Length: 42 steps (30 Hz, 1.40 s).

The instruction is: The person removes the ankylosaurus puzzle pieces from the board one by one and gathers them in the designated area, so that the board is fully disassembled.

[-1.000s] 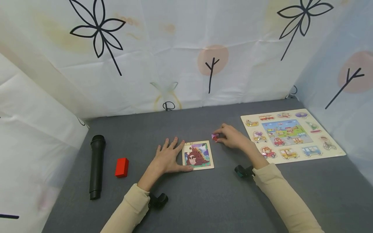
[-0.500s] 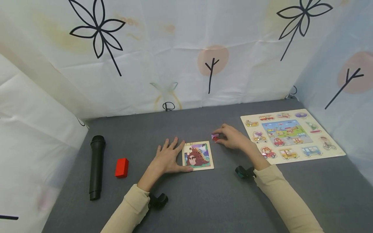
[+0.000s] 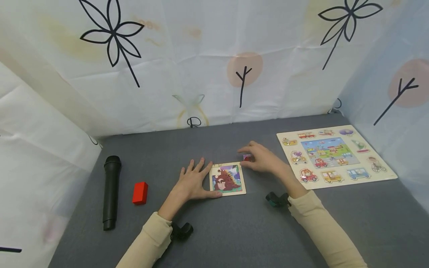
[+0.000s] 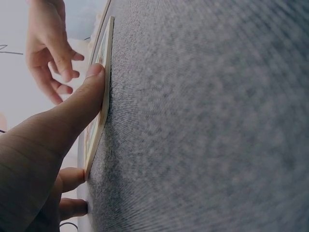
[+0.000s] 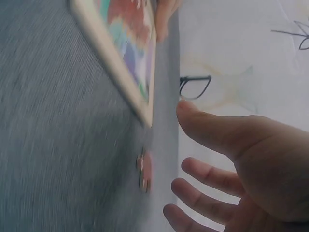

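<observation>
A small square picture puzzle board (image 3: pixel 234 193) with a spiky red-brown animal lies on the grey table. My left hand (image 3: pixel 191 185) spreads its fingers along the board's left side; its thumb (image 4: pixel 91 87) rests on the near edge, and another finger touches a corner. Just past the board's upper right corner, a loose puzzle piece (image 3: pixel 247 157), purple and red, lies on the table. Over it hovers my right hand (image 3: pixel 263 158), which partly covers it in the head view. The right wrist view shows the piece (image 5: pixel 146 170) apart from that hand's parted thumb and fingers.
A larger wooden vehicle puzzle board (image 3: pixel 368 178) lies at the right. On the left are a black microphone (image 3: pixel 111 193) and a red block (image 3: pixel 140 192). Printed white cloth (image 3: pixel 214 74) encloses the table's back and sides.
My right hand has let go of the puzzle piece and shifted slightly left over it, its thumb and fingers moving apart. The left hand and the board have stayed put.
</observation>
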Each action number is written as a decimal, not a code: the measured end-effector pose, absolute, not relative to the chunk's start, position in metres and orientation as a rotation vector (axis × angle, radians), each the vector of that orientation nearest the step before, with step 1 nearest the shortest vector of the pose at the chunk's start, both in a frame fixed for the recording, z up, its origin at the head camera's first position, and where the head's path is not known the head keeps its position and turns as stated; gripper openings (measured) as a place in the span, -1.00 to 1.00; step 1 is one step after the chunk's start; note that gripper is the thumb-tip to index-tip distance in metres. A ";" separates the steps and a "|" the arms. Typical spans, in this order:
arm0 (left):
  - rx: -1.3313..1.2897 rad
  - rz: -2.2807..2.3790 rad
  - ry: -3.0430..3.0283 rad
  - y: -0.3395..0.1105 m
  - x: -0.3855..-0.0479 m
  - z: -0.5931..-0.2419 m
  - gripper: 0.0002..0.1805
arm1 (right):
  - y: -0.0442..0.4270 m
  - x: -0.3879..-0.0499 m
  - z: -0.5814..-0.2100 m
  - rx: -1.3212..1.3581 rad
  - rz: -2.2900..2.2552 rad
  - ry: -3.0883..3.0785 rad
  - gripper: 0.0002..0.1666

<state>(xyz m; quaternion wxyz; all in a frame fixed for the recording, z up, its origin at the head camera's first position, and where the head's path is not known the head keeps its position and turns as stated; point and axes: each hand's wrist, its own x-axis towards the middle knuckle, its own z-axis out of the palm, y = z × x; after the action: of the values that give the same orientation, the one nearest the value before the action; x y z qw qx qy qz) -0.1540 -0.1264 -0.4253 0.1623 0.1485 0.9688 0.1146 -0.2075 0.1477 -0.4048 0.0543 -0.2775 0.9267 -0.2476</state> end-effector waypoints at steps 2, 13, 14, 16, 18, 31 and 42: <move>0.427 0.325 2.767 -0.126 -0.154 -0.425 0.24 | 0.143 -0.206 -0.403 -0.860 -0.769 2.802 -0.48; 0.429 0.273 2.786 -0.126 -0.155 -0.427 0.25 | 0.115 -0.201 -0.399 -0.910 -0.798 2.720 -0.44; 0.429 0.274 2.786 -0.126 -0.155 -0.426 0.25 | 0.112 -0.200 -0.399 -0.906 -0.797 2.714 -0.42; 0.434 0.281 2.785 -0.127 -0.155 -0.426 0.24 | 0.107 -0.200 -0.401 -0.902 -0.787 2.712 -0.42; 0.438 0.286 2.783 -0.127 -0.155 -0.426 0.24 | 0.102 -0.198 -0.403 -0.904 -0.787 2.704 -0.43; 0.444 0.282 2.794 -0.128 -0.155 -0.429 0.24 | 0.090 -0.192 -0.412 -0.886 -0.775 2.649 -0.53; 0.442 0.287 2.796 -0.128 -0.155 -0.429 0.24 | 0.089 -0.190 -0.413 -0.899 -0.714 2.667 -0.63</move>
<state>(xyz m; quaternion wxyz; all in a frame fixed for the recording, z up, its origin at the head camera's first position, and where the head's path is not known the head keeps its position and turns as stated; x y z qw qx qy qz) -0.1545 -0.1278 -0.4292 0.1475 0.1537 0.9719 0.0997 -0.1898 0.0886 -0.4135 0.1190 -0.3074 0.9120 -0.2440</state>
